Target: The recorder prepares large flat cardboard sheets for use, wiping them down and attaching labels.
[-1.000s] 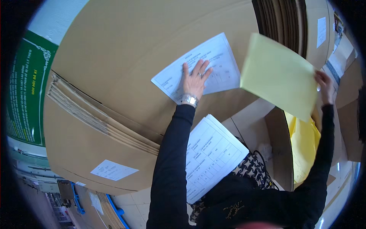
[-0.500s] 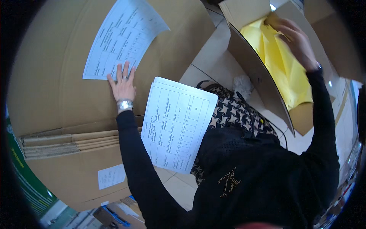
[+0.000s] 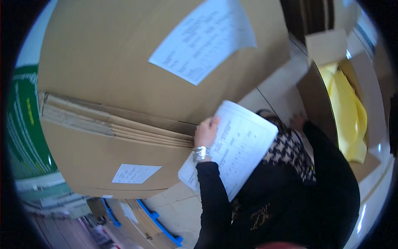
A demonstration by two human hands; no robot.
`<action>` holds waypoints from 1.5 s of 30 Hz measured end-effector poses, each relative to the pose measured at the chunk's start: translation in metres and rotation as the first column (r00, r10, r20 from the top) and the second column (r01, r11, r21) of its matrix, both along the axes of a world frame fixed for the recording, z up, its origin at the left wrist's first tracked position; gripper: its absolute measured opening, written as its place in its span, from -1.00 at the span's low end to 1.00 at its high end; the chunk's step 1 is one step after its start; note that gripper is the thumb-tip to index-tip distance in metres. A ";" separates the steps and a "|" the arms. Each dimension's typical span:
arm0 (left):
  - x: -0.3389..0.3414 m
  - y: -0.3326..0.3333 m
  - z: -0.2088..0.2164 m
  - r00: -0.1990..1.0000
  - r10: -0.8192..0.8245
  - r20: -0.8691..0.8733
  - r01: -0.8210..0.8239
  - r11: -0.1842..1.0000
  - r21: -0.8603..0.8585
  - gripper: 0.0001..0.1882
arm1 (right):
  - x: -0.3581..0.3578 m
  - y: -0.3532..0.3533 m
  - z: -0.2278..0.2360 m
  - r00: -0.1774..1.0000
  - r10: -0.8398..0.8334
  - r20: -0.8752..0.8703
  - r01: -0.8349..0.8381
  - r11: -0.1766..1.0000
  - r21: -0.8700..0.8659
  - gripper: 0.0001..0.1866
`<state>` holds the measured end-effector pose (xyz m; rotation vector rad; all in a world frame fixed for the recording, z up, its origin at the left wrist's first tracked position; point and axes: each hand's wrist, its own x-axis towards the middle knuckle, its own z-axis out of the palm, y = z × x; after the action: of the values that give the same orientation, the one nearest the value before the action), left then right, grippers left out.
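A stack of printed sheets (image 3: 245, 141) lies across my lap, tilted, with a lower sheet sticking out at its left. My left hand (image 3: 206, 133) is closed on the stack's left edge, the fingertips resting at the paper's border. Farther off, a single printed sheet (image 3: 203, 41) sits on the large brown cardboard (image 3: 112, 54), its right corner curling up. My right hand (image 3: 297, 122) reaches down beside the open carton (image 3: 317, 99); it is small and blurred, so its fingers do not show clearly. Yellow paper (image 3: 346, 112) fills the inside of that carton.
Folded cardboard layers (image 3: 149, 135) run along the near side of the large cardboard, with a small white label (image 3: 136, 173) below them. At the left stands a green printed panel (image 3: 31, 124). Blue-edged cardboard (image 3: 145, 220) lies at the lower left, over pale floor tiles (image 3: 178, 207).
My left hand has left the single sheet and come back to the stack on my lap. My right hand has come out of the yellow paper and down beside the carton. The view has shifted.
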<state>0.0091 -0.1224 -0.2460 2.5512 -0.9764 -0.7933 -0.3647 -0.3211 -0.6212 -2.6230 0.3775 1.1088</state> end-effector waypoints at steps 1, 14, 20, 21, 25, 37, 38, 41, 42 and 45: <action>-0.009 -0.001 0.010 0.997 0.053 0.057 -0.054 0.998 0.022 -0.43 | 0.001 0.005 0.095 0.958 0.285 0.023 -0.285 0.958 -0.015 -0.46; -0.013 -0.022 0.006 0.996 -0.024 0.084 0.017 0.996 0.083 -0.40 | 0.189 -0.054 0.347 -0.328 -0.582 0.744 0.036 0.779 0.626 -0.32; -0.026 -0.010 0.009 0.975 -0.033 0.221 0.016 0.997 0.078 -0.46 | 0.367 -0.108 0.357 -0.547 -0.633 0.547 0.051 0.627 0.777 -0.43; -0.025 -0.004 0.012 0.973 -0.002 0.233 -0.012 0.998 0.059 -0.46 | 0.385 -0.093 0.364 -0.557 -0.476 0.681 0.137 0.755 0.641 -0.42; -0.026 0.006 0.021 0.973 0.007 0.229 -0.015 0.999 0.033 -0.47 | 0.437 -0.029 0.386 -0.498 -0.063 0.865 0.305 0.921 0.243 -0.34; -0.026 0.011 0.027 0.973 0.029 0.229 -0.038 0.999 0.037 -0.48 | 0.356 -0.181 0.363 -0.437 0.072 0.897 0.524 0.830 0.189 -0.65; -0.026 0.010 0.026 0.975 0.009 0.224 -0.018 0.999 0.038 -0.48 | 0.338 -0.207 0.358 -0.471 0.005 0.882 0.561 0.773 0.295 -0.75; -0.024 0.010 0.025 0.961 -0.005 0.278 0.013 1.000 -0.026 -0.48 | 0.287 -0.262 0.377 -0.719 -0.049 0.694 0.604 0.450 0.658 -0.79; -0.024 0.013 0.025 0.961 -0.026 0.274 0.032 0.999 -0.017 -0.48 | 0.267 -0.265 0.389 -0.717 -0.055 0.695 0.676 0.191 0.712 -0.78; -0.019 0.011 0.027 0.965 -0.010 0.261 0.016 1.000 -0.021 -0.48 | 0.251 -0.221 0.410 -0.769 0.012 0.639 0.544 0.538 0.644 -0.77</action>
<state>-0.0101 -0.1113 -0.2194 2.6788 -1.0722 -0.4520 -0.1138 -0.5422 -0.2116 -1.5570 1.1369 -2.0394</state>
